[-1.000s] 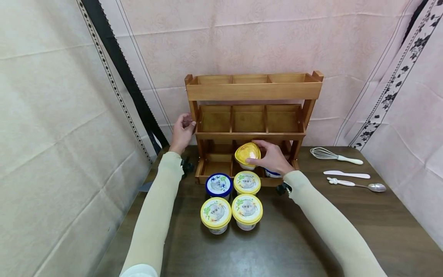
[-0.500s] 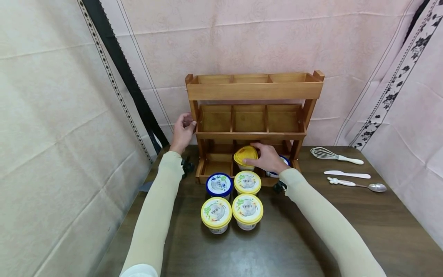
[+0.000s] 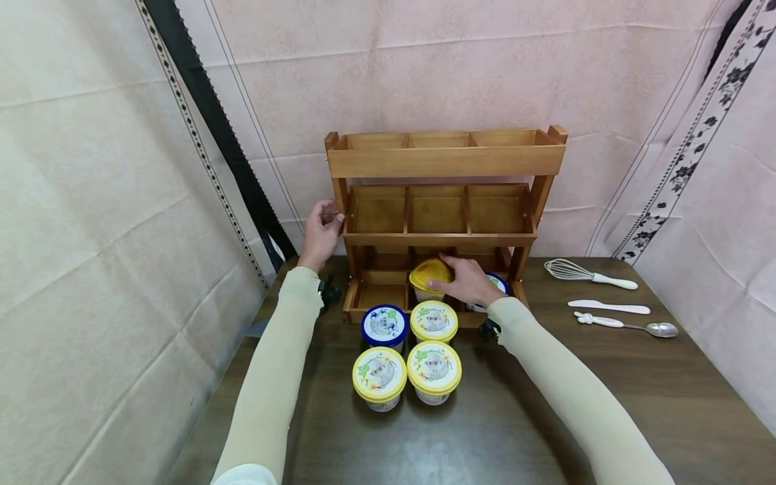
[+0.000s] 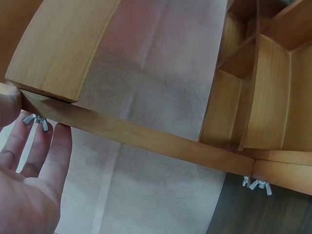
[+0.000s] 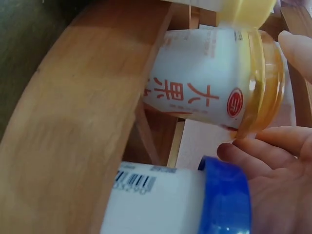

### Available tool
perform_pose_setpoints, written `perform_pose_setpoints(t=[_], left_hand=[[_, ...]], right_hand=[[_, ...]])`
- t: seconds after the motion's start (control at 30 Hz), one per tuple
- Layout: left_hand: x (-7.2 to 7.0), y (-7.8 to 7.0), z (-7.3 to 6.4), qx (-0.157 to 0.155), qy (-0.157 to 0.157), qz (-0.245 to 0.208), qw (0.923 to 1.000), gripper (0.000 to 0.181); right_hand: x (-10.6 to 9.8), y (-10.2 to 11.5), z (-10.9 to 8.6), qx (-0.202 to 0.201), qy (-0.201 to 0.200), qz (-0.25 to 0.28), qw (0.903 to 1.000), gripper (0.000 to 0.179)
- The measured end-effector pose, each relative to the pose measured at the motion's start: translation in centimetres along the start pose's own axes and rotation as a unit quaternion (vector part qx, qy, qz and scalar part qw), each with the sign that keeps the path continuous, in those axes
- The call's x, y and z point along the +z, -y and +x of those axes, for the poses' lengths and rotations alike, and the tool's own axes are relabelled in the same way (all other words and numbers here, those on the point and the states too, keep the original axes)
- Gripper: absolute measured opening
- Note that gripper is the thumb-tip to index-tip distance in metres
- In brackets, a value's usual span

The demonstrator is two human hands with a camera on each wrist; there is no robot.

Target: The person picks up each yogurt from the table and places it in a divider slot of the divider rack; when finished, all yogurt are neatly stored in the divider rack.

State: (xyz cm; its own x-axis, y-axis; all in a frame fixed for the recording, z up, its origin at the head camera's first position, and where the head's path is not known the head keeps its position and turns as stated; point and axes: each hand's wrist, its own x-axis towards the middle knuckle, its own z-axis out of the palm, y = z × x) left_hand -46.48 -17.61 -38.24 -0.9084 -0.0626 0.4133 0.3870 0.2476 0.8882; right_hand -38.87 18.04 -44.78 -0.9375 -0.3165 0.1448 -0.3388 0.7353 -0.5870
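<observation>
My right hand [image 3: 465, 279] holds a yogurt cup with a domed yellow lid [image 3: 429, 277], thumb and fingers at the lid's rim. In the right wrist view this cup [image 5: 204, 78] has red lettering and stands behind the wooden front rail. It is in the bottom tier's middle compartment of a wooden rack [image 3: 445, 162]. To its right, partly behind my hand, is a blue-lidded cup [image 3: 497, 281]. My left hand [image 3: 321, 232] grips the rack's left side post [image 4: 136, 134], thumb on one side, fingers on the other near a wing nut.
Before the rack stand another blue-lidded cup [image 3: 384, 325] and three yellow-lidded ones, the nearest cup [image 3: 434, 367] at right. On the table's right lie a whisk [image 3: 588, 275], a white knife [image 3: 609, 307] and a spoon [image 3: 627, 325]. A cloth wall [image 3: 448, 67] rises behind.
My right hand has lowered the yellow-lidded yogurt cup, slightly leftward, into the bottom middle compartment. More of the blue-lidded cup behind the hand shows now. My left hand has stayed on the post.
</observation>
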Motion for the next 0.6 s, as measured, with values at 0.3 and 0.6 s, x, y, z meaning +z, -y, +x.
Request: perform_pose_setpoints(t=[0.3, 0.6], left_hand=[[0.0, 0.1, -0.1, 0.006, 0.001, -0.001, 1.0000, 0.033], [0.1, 0.1, -0.1, 0.005, -0.003, 0.003, 1.0000, 0.033]], right_hand=[[-0.2, -0.1, -0.2, -0.021, -0.020, 0.025, 0.9993, 0.091], [-1.3, 0.4, -1.2, -0.040, -0.032, 0.061, 0.9968, 0.083]])
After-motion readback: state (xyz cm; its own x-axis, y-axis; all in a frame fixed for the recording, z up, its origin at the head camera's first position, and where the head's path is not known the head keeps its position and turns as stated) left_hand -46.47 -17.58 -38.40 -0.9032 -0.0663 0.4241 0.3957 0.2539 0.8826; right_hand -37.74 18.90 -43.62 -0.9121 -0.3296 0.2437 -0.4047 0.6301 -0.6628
